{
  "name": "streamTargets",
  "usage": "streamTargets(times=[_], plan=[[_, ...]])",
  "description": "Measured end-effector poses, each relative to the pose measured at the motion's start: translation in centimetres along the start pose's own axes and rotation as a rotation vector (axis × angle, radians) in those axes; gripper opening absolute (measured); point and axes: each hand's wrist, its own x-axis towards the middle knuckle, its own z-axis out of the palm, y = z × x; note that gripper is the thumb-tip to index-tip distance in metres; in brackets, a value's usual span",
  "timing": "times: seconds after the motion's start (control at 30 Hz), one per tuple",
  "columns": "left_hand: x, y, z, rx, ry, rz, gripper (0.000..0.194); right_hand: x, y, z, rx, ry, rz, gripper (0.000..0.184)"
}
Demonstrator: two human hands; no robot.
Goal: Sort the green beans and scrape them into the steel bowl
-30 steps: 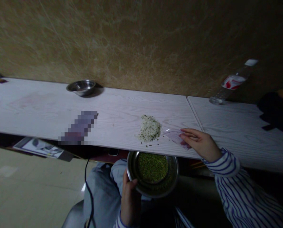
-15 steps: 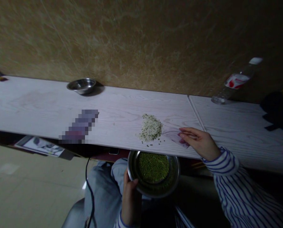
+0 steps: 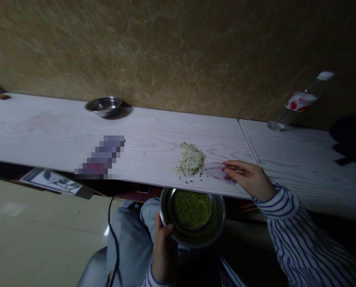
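Note:
My left hand grips the rim of a steel bowl just below the table's front edge. Green beans, which look like mung beans, cover the bottom of that bowl. Between the fingertips of my right hand is a clear, purplish protractor, held low over the table. Its curved edge is close beside a heap of white rice mixed with green beans. A few loose beans lie along the front of the heap.
A smaller steel bowl stands near the wall at the left. A blurred-out flat object lies left of the heap. The clear plastic bottle with a white cap is at the back right, near a dark object. A black cable hangs below the table.
My right hand has shifted slightly left, bringing the protractor nearer the heap. The protractor now shows more clearly. My left hand keeps its hold on the bowl.

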Motion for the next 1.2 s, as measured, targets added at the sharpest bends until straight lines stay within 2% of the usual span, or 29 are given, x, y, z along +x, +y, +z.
streamTargets(times=[0.37,0.5,0.8,1.2], plan=[[-0.2,0.3,0.3,-0.027,-0.024,-0.003,0.051,0.1,-0.6,0.3,0.001,-0.051,-0.031,0.049],[-0.5,0.5,0.8,-0.018,0.007,0.003,0.049,0.1,-0.9,0.5,0.01,-0.058,-0.018,0.049],[-0.3,0.5,0.7,-0.058,0.027,-0.016,0.051,0.6,-0.5,-1.3,0.033,0.083,0.002,0.047],[-0.1,0.3,0.4,-0.027,0.009,-0.04,0.052,0.6,-0.4,-0.7,0.001,-0.011,-0.005,0.05]])
